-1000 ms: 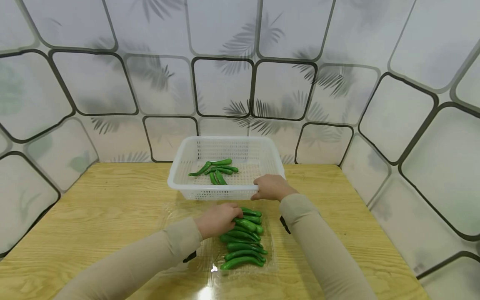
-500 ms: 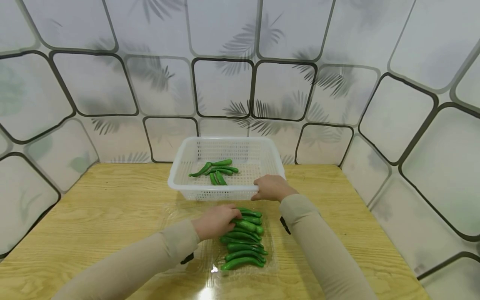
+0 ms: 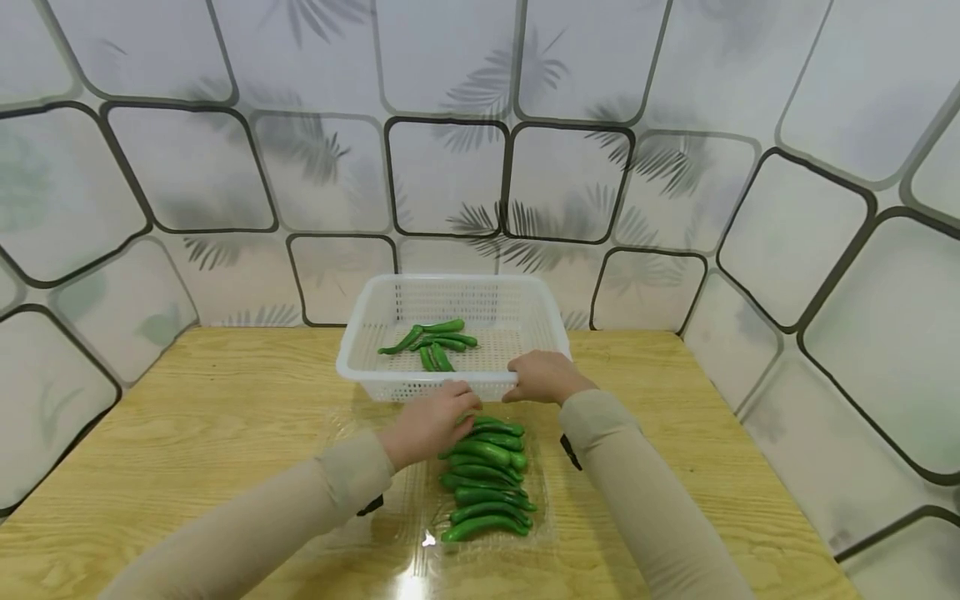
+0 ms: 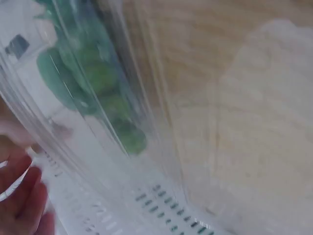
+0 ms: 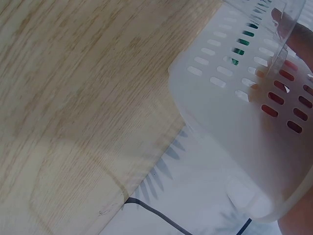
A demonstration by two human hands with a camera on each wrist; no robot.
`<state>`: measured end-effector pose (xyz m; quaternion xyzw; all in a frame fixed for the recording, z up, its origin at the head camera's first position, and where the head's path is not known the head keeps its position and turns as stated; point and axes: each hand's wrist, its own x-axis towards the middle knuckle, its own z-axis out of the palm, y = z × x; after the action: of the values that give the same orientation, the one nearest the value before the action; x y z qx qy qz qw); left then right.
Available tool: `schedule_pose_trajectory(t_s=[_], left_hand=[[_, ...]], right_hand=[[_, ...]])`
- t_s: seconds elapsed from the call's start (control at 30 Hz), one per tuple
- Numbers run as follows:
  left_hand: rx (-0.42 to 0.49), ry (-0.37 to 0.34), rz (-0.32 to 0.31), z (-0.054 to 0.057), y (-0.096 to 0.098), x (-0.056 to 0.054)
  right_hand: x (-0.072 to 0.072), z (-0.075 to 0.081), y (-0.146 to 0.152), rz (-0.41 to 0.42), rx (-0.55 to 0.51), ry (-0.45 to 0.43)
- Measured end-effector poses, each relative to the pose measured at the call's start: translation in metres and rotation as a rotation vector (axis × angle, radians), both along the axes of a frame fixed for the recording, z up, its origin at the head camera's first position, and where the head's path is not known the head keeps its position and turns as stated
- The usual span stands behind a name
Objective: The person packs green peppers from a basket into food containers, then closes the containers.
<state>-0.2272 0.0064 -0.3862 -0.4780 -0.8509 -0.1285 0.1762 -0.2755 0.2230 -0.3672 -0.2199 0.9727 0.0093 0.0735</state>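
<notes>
My right hand grips the front right rim of a white plastic basket, and its fingers show through the slots in the right wrist view. Inside the basket lie several green chili peppers. My left hand hovers over the far left end of a row of green chili peppers, close to the basket's front wall. Its fingers are loosely bent, with nothing seen between them. The row lies on the right side of a clear plastic tray, also seen blurred in the left wrist view.
The wooden table bears the tray in front and the basket behind it. A patterned wall covering rises right behind the basket, with side panels at left and right.
My left hand has lifted off the far peppers and moved up toward the basket's front rim. The right hand stays on the rim, and the basket has not visibly moved.
</notes>
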Motion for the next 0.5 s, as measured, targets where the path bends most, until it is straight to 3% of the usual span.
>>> schedule_pose_trajectory(t_s=[0.1,0.2,0.37,0.5], left_hand=[[0.079,0.082,0.071,0.002,-0.003,-0.011],[0.086,0.044,0.184,0.002,-0.010,-0.023],[-0.073,-0.078,0.342,0.003,-0.025,-0.036],[-0.202,-0.160,0.370,0.010,-0.029,-0.042]], right_hand=[[-0.001,0.000,0.000,-0.006,0.003,-0.008],[-0.001,-0.001,0.000,-0.013,0.010,-0.010],[0.000,-0.002,0.001,-0.010,0.010,-0.016],[0.000,-0.001,0.000,-0.009,0.011,-0.010]])
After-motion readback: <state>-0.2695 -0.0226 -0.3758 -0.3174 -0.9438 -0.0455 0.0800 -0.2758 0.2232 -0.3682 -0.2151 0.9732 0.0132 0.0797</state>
